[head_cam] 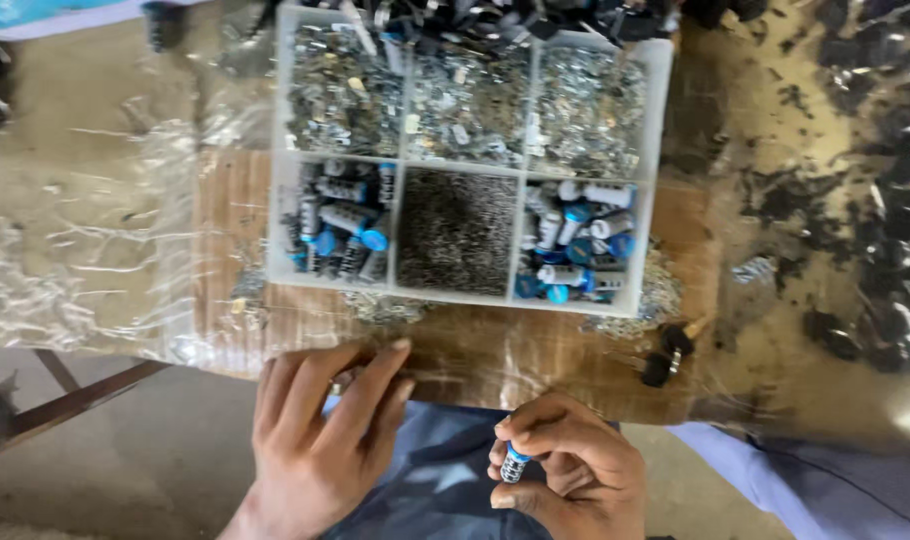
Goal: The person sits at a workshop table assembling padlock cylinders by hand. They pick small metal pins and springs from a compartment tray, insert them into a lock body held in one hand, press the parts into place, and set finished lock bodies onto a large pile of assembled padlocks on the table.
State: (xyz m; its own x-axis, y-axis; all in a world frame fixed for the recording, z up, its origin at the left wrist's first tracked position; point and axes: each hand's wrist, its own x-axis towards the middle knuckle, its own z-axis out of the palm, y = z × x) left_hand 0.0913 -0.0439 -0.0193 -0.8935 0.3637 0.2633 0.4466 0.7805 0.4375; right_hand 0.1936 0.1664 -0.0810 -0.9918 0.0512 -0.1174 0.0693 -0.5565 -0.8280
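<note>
Head view: right hand (565, 465) pinches a small blue-capped cylinder (515, 465) near the table's edge, over the lap; left hand (320, 425) rests loosely spread, fingers on the board's near edge. Risk: a fingertip slip would likely drop it. White six-compartment tray (655, 150) sits beyond, crinkled clear plastic sheet (85, 240) left; no labels legible.

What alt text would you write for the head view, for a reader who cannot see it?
The right hand pinches a small blue-capped metal cylinder, while the left hand rests on the edge of the plastic-covered wooden table. Beyond them sits a white six-compartment plastic tray with similar cylinders and small metal parts.
</note>
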